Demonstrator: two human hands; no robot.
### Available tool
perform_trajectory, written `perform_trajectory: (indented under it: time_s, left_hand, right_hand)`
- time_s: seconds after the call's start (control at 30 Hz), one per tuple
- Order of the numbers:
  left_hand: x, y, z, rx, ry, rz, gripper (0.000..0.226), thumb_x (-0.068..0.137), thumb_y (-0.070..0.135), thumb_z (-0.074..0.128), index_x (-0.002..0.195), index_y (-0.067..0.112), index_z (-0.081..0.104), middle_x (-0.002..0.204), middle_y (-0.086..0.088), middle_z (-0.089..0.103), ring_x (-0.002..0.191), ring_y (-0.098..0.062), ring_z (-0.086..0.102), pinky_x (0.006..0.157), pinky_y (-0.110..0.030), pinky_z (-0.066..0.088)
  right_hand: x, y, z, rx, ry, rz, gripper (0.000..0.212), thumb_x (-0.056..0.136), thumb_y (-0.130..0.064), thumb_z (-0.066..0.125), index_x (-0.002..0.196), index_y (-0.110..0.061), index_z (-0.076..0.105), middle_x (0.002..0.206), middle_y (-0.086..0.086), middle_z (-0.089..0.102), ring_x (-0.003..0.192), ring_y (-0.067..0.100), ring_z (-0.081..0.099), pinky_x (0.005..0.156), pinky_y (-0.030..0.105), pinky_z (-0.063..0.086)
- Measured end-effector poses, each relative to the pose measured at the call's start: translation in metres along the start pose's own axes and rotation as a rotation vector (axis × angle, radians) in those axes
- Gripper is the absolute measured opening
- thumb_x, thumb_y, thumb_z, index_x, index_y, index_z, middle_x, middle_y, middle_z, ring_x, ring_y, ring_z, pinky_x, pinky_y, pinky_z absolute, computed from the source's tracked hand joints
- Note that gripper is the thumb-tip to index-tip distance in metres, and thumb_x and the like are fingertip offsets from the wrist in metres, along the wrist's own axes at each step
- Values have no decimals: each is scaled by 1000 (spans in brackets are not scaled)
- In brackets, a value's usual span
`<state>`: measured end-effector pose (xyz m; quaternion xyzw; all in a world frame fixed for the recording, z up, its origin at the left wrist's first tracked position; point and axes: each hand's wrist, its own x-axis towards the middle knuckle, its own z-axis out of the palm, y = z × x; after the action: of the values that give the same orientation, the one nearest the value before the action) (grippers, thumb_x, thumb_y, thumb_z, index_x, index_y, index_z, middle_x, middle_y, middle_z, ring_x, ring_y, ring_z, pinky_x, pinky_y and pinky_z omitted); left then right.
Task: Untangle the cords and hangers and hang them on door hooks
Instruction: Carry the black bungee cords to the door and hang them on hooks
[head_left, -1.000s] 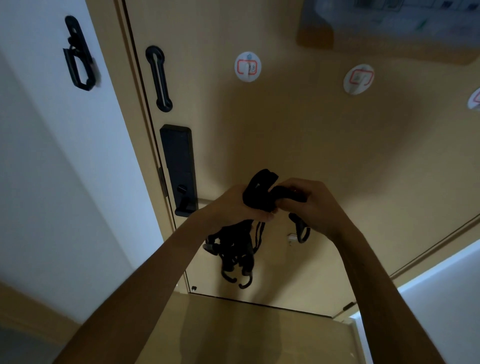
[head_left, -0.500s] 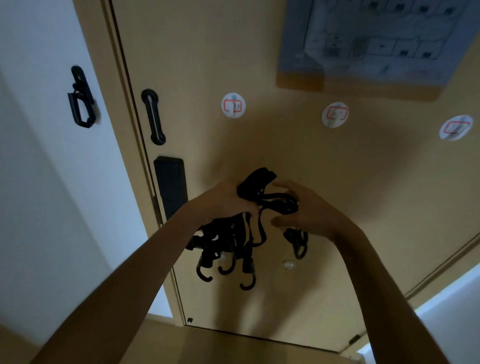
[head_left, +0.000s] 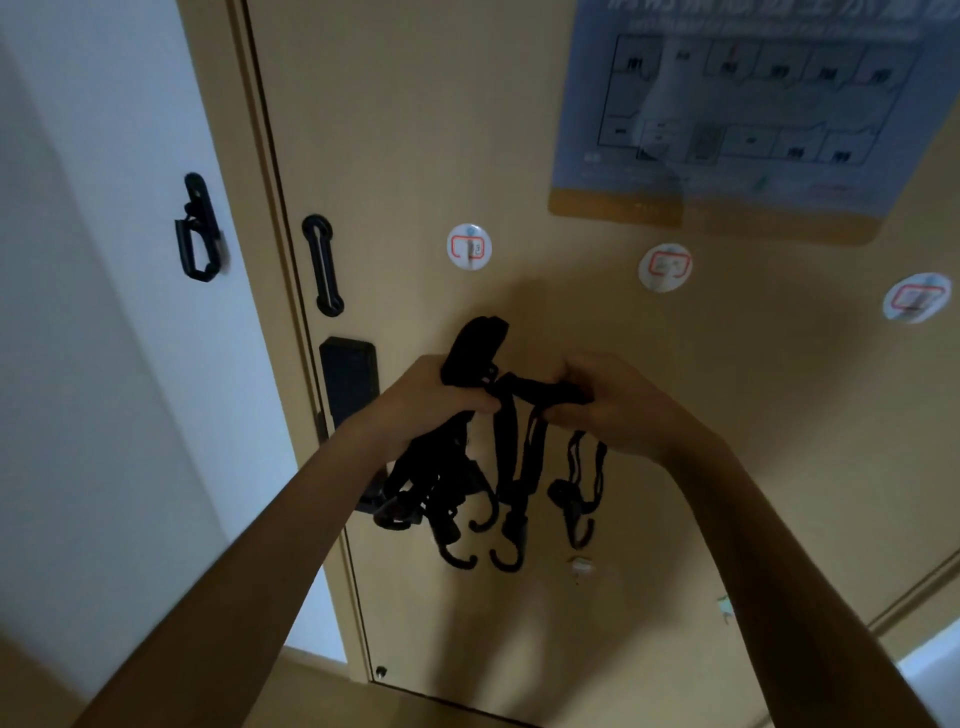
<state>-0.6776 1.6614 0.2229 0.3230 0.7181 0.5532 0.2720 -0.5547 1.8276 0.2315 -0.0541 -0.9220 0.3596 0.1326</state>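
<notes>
A tangled bundle of black elastic cords with plastic hook ends (head_left: 505, 447) hung in front of the tan wooden door (head_left: 649, 519), just right of the door's black rectangular lock panel (head_left: 348, 382). The left hand (head_left: 423, 402), nearest that panel, gripped the thick upper knot of the bundle, its fingers curled round it, and a folded black loop stuck up above the fist. The right hand (head_left: 615, 410), farther right of the panel, pinched a strap running across from the knot, and a thinner looped cord dangled below it. Several curved hook ends (head_left: 506, 558) hung free below and right of the panel. Three round white stick-on door hooks with red markings (head_left: 469, 247) sat in a row above and to the right of the panel, all bare, with a blurred floor-plan poster (head_left: 737, 114) higher up.
</notes>
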Motion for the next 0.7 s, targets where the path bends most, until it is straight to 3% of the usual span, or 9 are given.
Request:
perform_trajectory:
  time_s: [0.13, 0.2, 0.33, 0.43, 0.5, 0.57, 0.63, 0.7]
  left_hand:
    - [-4, 8, 0, 22, -198, 15, 7, 82, 9, 69, 88, 9, 66, 46, 6, 57, 44, -10, 53, 56, -28, 51]
    - [-2, 15, 4, 28, -237, 57, 3, 83, 10, 68, 82, 9, 65, 45, 6, 57, 44, -8, 54, 58, -27, 50]
    - [12, 28, 2, 77, -183, 106, 5, 78, 12, 72, 79, 16, 68, 62, 8, 67, 60, -8, 63, 64, -23, 50]
    - [26, 35, -14, 158, -100, 99, 16, 75, 8, 71, 70, 18, 60, 60, 6, 59, 58, -9, 59, 61, -24, 46]
    - [36, 43, -29, 210, -82, 103, 18, 74, 8, 68, 68, 18, 56, 57, 4, 55, 54, -11, 55, 57, -24, 43]
    - [44, 55, -45, 261, -94, 132, 12, 71, 12, 67, 70, 9, 56, 63, -5, 54, 58, -18, 55, 59, -30, 42]
    - [50, 75, -60, 276, -133, 169, 31, 62, 21, 70, 83, 1, 59, 75, -11, 55, 67, -24, 56, 65, -34, 42]
    - [56, 96, -74, 302, -177, 206, 48, 56, 25, 71, 95, -2, 63, 82, -10, 63, 75, -26, 61, 68, -35, 46]
  right_hand:
    - [8, -8, -7, 113, 87, -68, 26, 78, 10, 62, 74, -9, 45, 74, 16, 63, 68, 22, 60, 61, 27, 45]
    - [14, -12, -6, 111, 174, -112, 36, 74, 15, 60, 69, -14, 40, 70, 9, 63, 65, 17, 61, 55, 21, 44]
    - [30, -14, -8, 31, 266, -141, 33, 74, 13, 59, 70, -14, 41, 65, -6, 54, 54, 0, 51, 49, 17, 40]
    - [42, -14, -23, -27, 164, -145, 26, 82, 4, 62, 92, -17, 52, 81, -1, 60, 67, 11, 58, 59, 24, 46]
    - [51, -17, -32, -72, 57, -141, 22, 88, -3, 60, 104, -17, 56, 89, 1, 62, 68, 4, 56, 62, 18, 45]
    - [62, -24, -40, -147, 25, -133, 13, 91, -9, 57, 101, -16, 62, 89, 1, 62, 73, 7, 55, 67, 20, 41]
    - [72, -35, -46, -115, 12, -136, 11, 93, -10, 54, 94, -15, 63, 77, -3, 57, 67, 12, 49, 65, 26, 35]
    - [81, -52, -54, -26, 28, -151, 25, 96, -14, 50, 78, -27, 62, 61, -14, 47, 57, 3, 42, 62, 21, 30]
